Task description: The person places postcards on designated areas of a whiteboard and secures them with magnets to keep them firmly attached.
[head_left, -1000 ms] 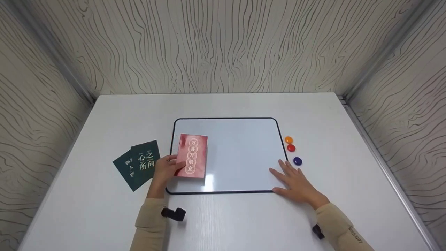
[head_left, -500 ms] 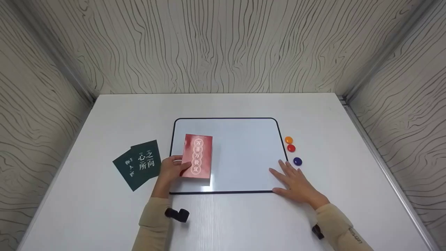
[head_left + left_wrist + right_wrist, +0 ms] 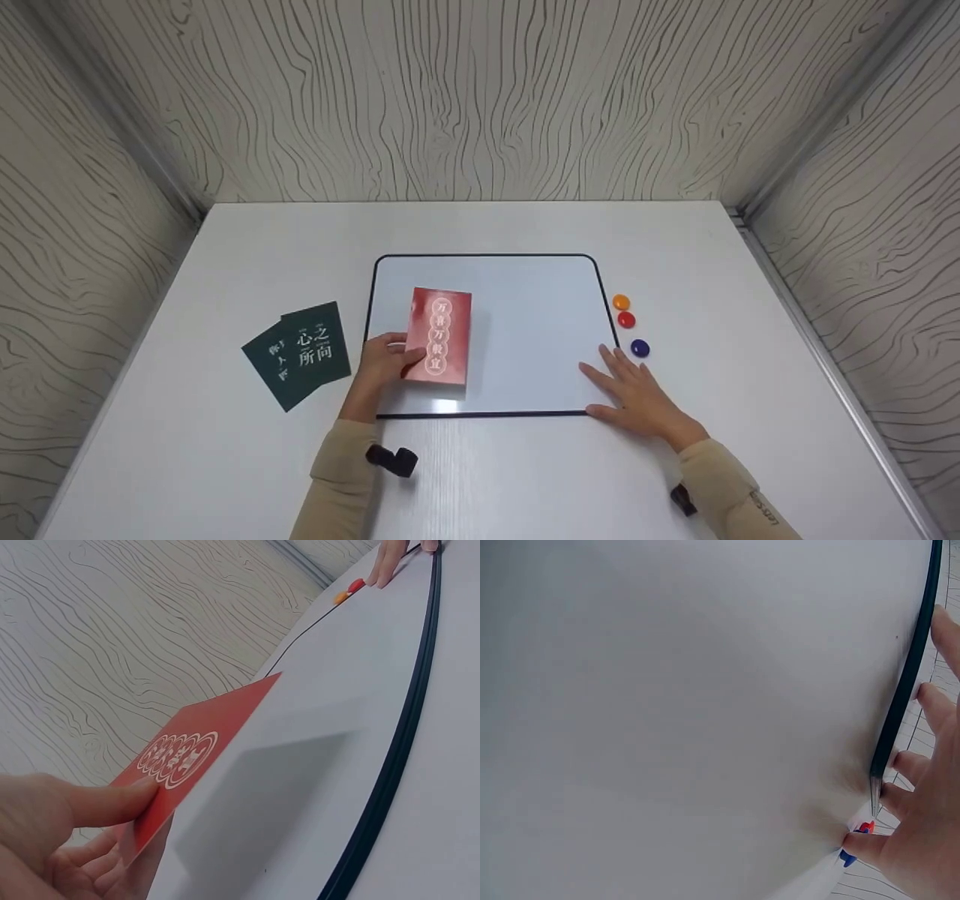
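A red card (image 3: 441, 337) with white circled characters is pinched at its left edge by my left hand (image 3: 381, 366), thumb on top and fingers beneath. In the left wrist view the card (image 3: 199, 739) hangs tilted above the whiteboard (image 3: 360, 675), casting a shadow on it. The black-rimmed whiteboard (image 3: 525, 322) lies flat on the table. At its lower right corner my right hand (image 3: 637, 397) rests with fingers spread and straight. The right wrist view shows this hand (image 3: 922, 802) along the board's dark edge (image 3: 904, 690).
Two dark green cards (image 3: 315, 345) with white characters overlap on the table left of the board. Right of the board lie an orange magnet-like disc (image 3: 621, 301), a red disc (image 3: 626, 320) and a blue disc (image 3: 640, 348). Wood-patterned walls (image 3: 465, 105) enclose the table.
My left hand has moved to the right with the red card, carrying it farther over the whiteboard. The right hand has stayed in place.
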Motion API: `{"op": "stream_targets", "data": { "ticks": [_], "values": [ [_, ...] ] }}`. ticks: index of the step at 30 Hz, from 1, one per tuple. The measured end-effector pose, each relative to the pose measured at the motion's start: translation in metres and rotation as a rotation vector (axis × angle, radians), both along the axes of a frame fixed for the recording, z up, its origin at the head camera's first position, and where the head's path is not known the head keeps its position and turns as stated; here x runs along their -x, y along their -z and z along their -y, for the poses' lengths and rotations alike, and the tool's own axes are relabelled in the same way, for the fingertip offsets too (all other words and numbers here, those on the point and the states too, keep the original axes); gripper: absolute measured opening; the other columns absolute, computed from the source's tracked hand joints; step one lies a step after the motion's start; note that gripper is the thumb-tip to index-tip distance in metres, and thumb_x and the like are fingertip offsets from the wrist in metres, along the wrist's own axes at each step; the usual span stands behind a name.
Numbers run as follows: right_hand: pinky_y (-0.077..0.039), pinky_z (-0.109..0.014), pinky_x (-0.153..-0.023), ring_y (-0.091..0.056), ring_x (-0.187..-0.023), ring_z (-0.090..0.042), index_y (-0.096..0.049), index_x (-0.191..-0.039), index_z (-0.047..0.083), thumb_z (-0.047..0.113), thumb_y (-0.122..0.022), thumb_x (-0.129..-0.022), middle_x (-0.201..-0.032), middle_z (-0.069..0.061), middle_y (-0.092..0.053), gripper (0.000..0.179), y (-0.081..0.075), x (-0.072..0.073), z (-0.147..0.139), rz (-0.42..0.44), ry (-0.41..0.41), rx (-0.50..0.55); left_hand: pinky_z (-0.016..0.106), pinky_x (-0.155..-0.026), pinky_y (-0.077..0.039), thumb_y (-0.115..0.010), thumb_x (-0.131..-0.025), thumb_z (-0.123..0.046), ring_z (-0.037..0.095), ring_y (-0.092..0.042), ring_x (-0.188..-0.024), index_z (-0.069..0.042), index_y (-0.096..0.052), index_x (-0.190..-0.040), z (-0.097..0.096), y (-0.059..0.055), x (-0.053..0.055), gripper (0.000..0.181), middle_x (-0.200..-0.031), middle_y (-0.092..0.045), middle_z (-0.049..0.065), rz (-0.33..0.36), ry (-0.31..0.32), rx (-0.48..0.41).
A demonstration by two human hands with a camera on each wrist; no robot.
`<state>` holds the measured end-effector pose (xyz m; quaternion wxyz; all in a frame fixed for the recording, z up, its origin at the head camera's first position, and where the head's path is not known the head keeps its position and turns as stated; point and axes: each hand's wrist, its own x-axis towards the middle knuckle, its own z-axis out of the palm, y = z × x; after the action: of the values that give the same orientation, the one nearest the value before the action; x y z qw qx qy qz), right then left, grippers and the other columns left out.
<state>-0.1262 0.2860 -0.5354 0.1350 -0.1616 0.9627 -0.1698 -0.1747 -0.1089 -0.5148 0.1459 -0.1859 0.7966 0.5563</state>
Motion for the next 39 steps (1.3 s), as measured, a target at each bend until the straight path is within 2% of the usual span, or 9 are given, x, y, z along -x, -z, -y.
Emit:
{"op": "stream_targets", "data": {
  "ticks": [7, 14, 28, 39],
  "values": [
    [-0.007, -0.068, -0.118, -0.01, -0.15, -0.043, -0.033, -0.15, 0.028, 0.051, -0.058, -0.091, -0.164, -0.013, -0.015, 0.068, -0.001, 0.0, -0.001, 0.001, -0.002, 0.003, 0.033, -0.086, -0.055, -0.071, -0.086, -0.02, 0.028, -0.067, -0.105, 0.001, -0.058, -0.124, -0.009, 0.0, 0.0, 0.045, -0.121, -0.067, 0.022, -0.008, 0.012, -0.009],
    [-0.011, -0.069, -0.117, -0.014, -0.15, -0.043, -0.036, -0.149, 0.026, 0.054, -0.056, -0.091, -0.163, -0.015, -0.018, 0.068, 0.0, 0.001, -0.001, -0.035, -0.016, -0.015, 0.032, -0.083, -0.056, -0.071, -0.086, -0.02, 0.028, -0.069, -0.102, 0.002, -0.056, -0.125, -0.016, 0.0, 0.001, 0.048, -0.12, -0.067, 0.023, -0.02, 0.019, -0.031],
    [-0.01, -0.068, -0.117, -0.013, -0.15, -0.043, -0.035, -0.149, 0.028, 0.051, -0.058, -0.09, -0.163, -0.014, -0.018, 0.067, 0.001, 0.001, 0.0, -0.026, -0.011, -0.009, 0.027, -0.077, -0.055, -0.073, -0.083, -0.016, 0.027, -0.069, -0.1, 0.003, -0.058, -0.121, -0.031, 0.002, -0.001, 0.045, -0.118, -0.068, 0.022, -0.012, 0.046, -0.091],
    [-0.011, -0.07, -0.116, -0.014, -0.149, -0.044, -0.036, -0.149, 0.025, 0.051, -0.057, -0.091, -0.162, -0.016, -0.019, 0.067, -0.001, -0.001, 0.0, -0.038, -0.017, -0.001, 0.028, -0.078, -0.056, -0.074, -0.083, -0.017, 0.025, -0.07, -0.097, 0.005, -0.057, -0.121, -0.04, 0.005, 0.001, 0.048, -0.117, -0.068, 0.024, -0.009, 0.053, -0.127]
  ]
}}
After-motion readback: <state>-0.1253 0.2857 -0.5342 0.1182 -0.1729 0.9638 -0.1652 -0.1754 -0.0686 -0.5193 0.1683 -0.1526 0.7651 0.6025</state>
